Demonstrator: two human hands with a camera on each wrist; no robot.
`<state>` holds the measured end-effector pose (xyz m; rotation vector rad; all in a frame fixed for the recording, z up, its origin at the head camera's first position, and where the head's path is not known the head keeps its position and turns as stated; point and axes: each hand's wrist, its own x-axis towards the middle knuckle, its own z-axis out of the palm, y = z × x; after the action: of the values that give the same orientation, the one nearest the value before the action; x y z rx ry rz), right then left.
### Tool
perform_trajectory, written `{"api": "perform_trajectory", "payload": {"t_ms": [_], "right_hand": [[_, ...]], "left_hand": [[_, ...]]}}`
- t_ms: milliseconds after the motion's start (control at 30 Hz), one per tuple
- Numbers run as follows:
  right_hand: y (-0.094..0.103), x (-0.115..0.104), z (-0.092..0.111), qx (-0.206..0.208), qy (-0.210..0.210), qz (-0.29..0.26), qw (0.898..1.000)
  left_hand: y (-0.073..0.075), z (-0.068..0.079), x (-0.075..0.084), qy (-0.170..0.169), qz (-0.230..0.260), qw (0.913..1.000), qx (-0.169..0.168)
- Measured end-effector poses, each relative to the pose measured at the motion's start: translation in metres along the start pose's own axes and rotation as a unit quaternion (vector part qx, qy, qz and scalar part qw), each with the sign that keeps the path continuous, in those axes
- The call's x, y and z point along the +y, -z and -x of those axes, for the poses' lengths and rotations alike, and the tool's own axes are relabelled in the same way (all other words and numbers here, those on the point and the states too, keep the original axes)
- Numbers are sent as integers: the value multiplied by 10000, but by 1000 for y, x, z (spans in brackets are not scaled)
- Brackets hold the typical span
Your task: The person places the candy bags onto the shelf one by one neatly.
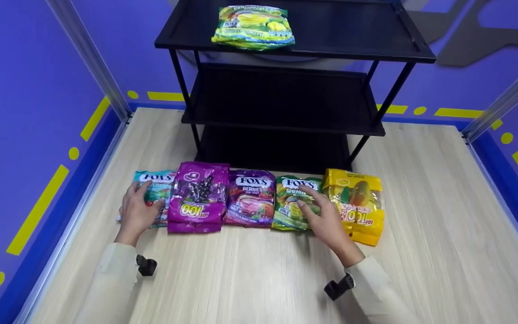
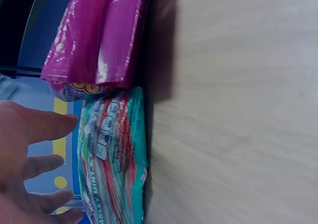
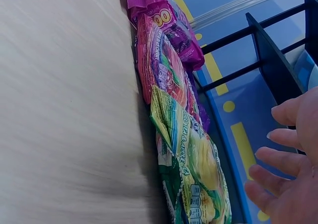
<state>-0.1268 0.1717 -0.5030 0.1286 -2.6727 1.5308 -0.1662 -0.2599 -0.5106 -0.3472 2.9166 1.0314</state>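
Note:
My left hand (image 1: pixel 136 209) is over a teal Fox's candy bag (image 1: pixel 159 191) at the row's left end. In the left wrist view its fingers are spread, with the thumb close to that bag (image 2: pixel 112 159); contact is unclear. My right hand (image 1: pixel 326 220) hovers over a green Fox's candy bag (image 1: pixel 292 209), its fingers extended and apart from the bag (image 3: pixel 198 169) in the right wrist view. Between the hands lie a magenta candy bag (image 1: pixel 199 193) and a purple Fox's berries bag (image 1: pixel 250 198). A yellow candy bag (image 1: pixel 362 202) lies at the right end, partly behind the right hand.
Behind the row stands a black three-tier shelf (image 1: pixel 281 94). On its top tier lies a yellow-green candy bag (image 1: pixel 253 28). The light wooden table (image 1: pixel 250 274) is bordered by blue panels (image 1: pixel 38 112) at the sides and back.

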Motion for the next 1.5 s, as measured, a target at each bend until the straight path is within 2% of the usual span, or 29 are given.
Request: {"api": "perform_trajectory", "payload": {"t_ms": [267,767,1133,1500], "right_hand": [[0,-1,0,-10,43,21,10000],[-1,1,2,-27,-44,190,9998],[-1,2,2,49,-90,213,9997],[0,2,4,-13,-248,213,9995]], "left_hand": [[0,-2,-6,-53,-425,9987,-259],[-1,-3,-18,-115,-675,9960,-575],[-5,-4,-21,-93,-816,9893,-1203],[-7,-3,-22,-217,-916,9878,-1240]]}}
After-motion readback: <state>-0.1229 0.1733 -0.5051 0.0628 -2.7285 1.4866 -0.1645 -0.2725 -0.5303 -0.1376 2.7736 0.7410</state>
